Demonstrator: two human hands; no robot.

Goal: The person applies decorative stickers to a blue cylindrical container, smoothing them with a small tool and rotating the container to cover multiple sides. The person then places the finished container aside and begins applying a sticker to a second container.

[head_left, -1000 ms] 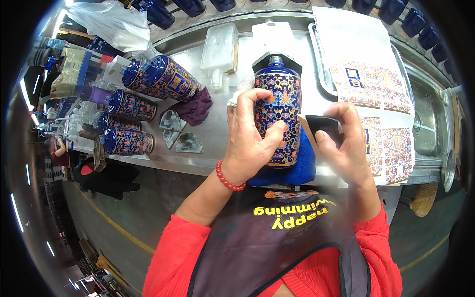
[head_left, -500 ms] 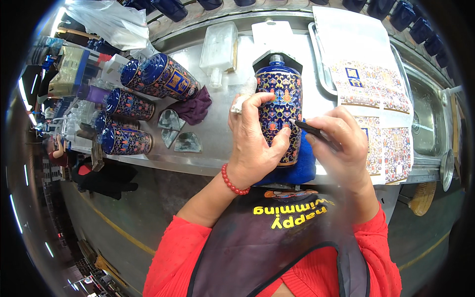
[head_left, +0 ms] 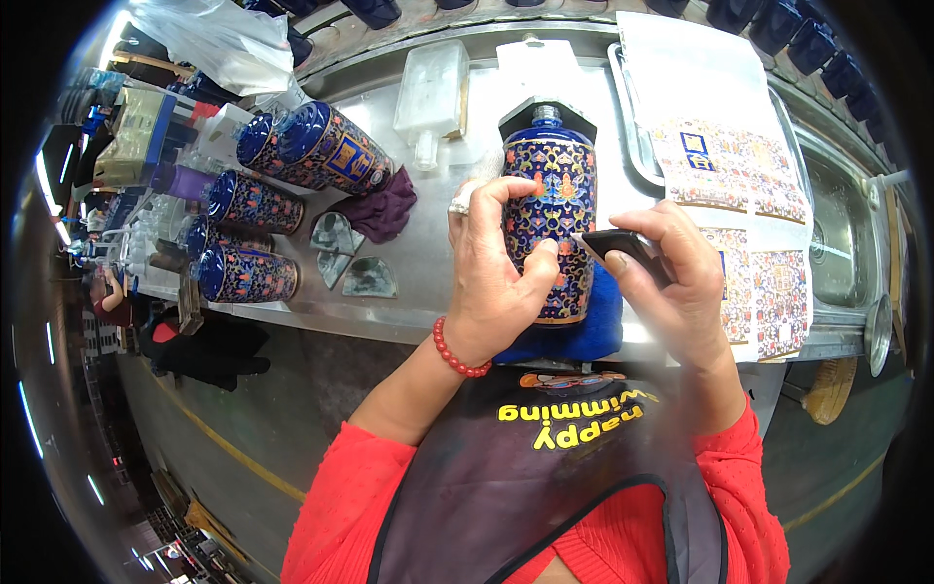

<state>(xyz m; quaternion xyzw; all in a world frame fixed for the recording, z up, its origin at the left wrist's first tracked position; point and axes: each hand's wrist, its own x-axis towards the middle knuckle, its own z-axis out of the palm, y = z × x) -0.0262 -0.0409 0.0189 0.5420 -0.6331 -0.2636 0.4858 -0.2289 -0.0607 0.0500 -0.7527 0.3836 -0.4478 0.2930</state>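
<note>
A dark blue bottle (head_left: pixel 548 219) with a dense floral pattern lies with its neck pointing away from me. My left hand (head_left: pixel 496 263) steadies it from the left, thumb and index finger pressed on the patterned face. A black-handled craft knife (head_left: pixel 623 249) is gripped in my right hand (head_left: pixel 676 268). Its small pale tip is at the bottle's right side; whether it touches cannot be made out. Under the bottle's near end is a blue cloth (head_left: pixel 605 316). A dark angular stand (head_left: pixel 584 125) shows behind its shoulder.
Patterned decal sheets (head_left: pixel 739 165) lie to the right, beside a metal sink (head_left: pixel 842 229). Several finished-looking patterned bottles (head_left: pixel 336 151) stand at left near a purple cloth (head_left: pixel 384 209) and greenish flat pieces (head_left: pixel 370 277). A clear rectangular bottle (head_left: pixel 433 92) lies farther back.
My right hand has turned, so the knife handle now shows broader and lies flatter. My left thumb has shifted slightly up and left on the bottle.
</note>
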